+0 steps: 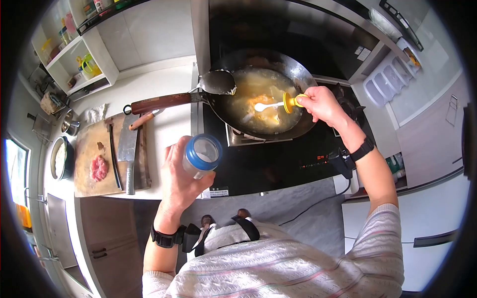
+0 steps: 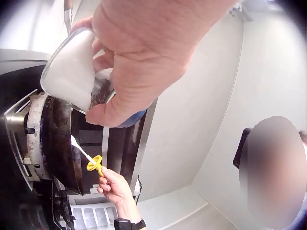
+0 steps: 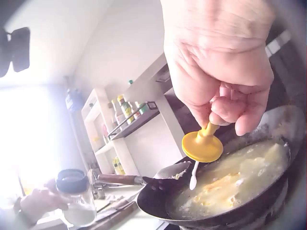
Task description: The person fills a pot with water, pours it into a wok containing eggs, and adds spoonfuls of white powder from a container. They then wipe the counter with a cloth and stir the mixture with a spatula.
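Observation:
My left hand (image 1: 180,174) grips a clear jar with a blue rim (image 1: 203,151) in front of the stove; white contents show through its glass (image 2: 72,72) in the left wrist view. Between thumb and fingers, my right hand (image 1: 323,105) pinches the yellow knob of a lid with a white spoon attached (image 1: 287,102). The spoon hangs over a dark wok (image 1: 298,74) holding cloudy, bubbling liquid with an orange-yellow mass in it (image 3: 223,189). A metal ladle (image 1: 217,82) rests on the wok's rim near the handle.
Left of the stove, a cutting board (image 1: 87,179) holds pink meat (image 1: 99,169), dark chopsticks and a cleaver (image 1: 128,144). Beside it stands a bowl (image 1: 60,158). The wok's wooden handle (image 1: 159,103) reaches over the counter. A shelf (image 1: 74,52) stands at the back left.

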### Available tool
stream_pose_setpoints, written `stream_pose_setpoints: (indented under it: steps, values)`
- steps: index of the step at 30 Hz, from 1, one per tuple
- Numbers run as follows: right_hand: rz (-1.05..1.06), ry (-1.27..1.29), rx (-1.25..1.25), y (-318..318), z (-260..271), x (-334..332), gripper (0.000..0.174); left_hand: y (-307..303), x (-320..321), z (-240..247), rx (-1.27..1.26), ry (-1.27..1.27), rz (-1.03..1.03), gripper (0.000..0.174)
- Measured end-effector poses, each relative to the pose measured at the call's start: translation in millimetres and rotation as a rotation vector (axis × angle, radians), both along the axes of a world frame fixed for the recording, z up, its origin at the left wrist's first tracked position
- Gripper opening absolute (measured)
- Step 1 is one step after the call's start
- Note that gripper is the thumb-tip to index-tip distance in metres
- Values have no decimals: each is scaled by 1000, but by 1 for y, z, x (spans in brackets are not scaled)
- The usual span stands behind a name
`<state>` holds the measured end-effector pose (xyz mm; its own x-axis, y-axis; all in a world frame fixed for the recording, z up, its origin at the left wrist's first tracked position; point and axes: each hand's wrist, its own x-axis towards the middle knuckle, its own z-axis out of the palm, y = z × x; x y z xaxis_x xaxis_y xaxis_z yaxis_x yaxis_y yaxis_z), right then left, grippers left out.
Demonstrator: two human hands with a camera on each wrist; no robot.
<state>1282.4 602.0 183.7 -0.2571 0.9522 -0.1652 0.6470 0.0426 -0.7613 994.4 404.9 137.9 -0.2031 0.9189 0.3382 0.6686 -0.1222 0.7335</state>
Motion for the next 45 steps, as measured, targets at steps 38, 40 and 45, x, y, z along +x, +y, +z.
stream_pose_setpoints:
  steps: [38,40,45]
  values:
    - [482,91,752,-117,2,-75,16,26,3,18,245,495,-67,75]
    - [429,253,439,-112,-9,-73,19,26,5,13,241,493,-69,74]
    - [312,462,-317,-93,-16,-58,23,25,10,6,173,405,-58,71]
